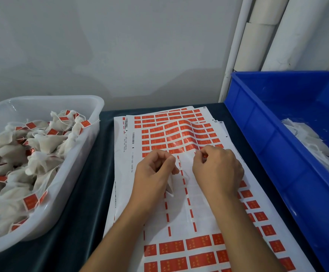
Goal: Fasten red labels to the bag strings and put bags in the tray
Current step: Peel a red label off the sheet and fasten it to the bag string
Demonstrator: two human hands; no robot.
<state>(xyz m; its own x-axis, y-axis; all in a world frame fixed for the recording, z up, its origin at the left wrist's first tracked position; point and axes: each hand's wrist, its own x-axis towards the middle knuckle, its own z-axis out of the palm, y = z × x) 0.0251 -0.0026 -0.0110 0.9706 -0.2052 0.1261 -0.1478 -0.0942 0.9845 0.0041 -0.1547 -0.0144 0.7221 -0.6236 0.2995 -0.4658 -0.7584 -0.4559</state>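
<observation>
Sheets of red labels (171, 138) lie in the middle of the dark table. Over them my left hand (153, 171) grips a small white bag (170, 185), which hangs below the curled fingers, its thin string (185, 173) running toward the right. My right hand (216, 169) pinches a red label (204, 155) at its fingertips, close to the string. A clear plastic tray (93, 114) on the left holds several white bags with red labels attached (30, 201).
A blue bin (257, 122) on the right holds unlabelled white bags (314, 144). White pipes (232, 55) run up the wall behind it. The top label sheet is curled up near its middle (187, 126).
</observation>
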